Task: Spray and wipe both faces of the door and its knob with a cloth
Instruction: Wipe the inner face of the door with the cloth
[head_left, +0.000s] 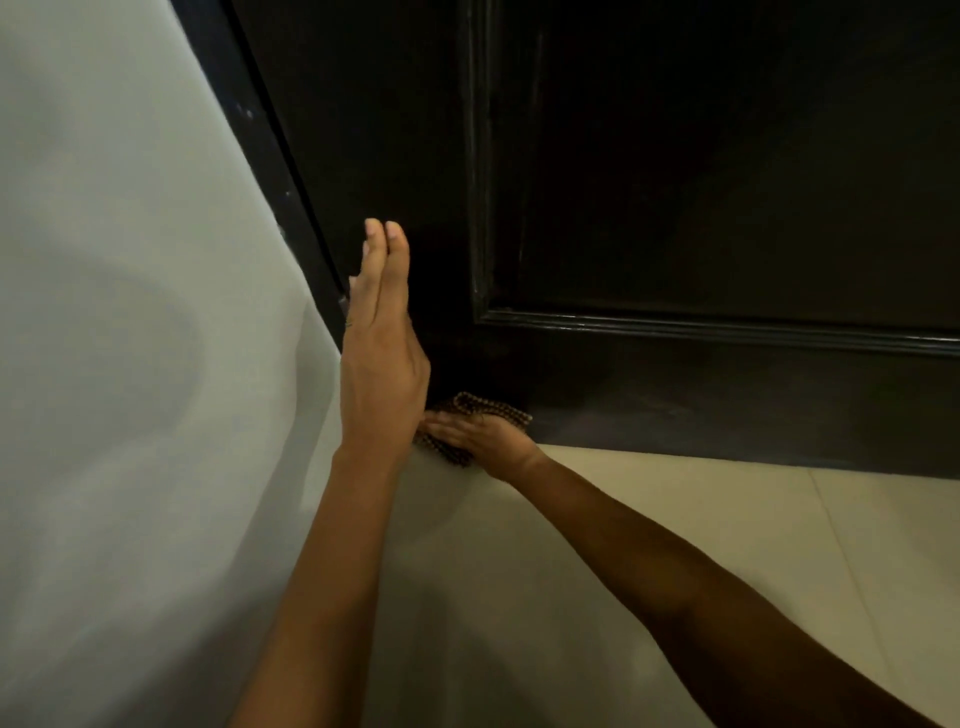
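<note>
Left hand flat against door; right hand presses cloth.

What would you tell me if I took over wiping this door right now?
Hands: the left hand lies flat, fingers straight, on the door near its left edge. The right hand presses the cloth against the door's bottom left corner, just above the floor.
Done: the cloth is at the very bottom of this face; how much is already clean cannot be told.
Left: the knob, the spray and the other face are out of view, so check them.
</note>
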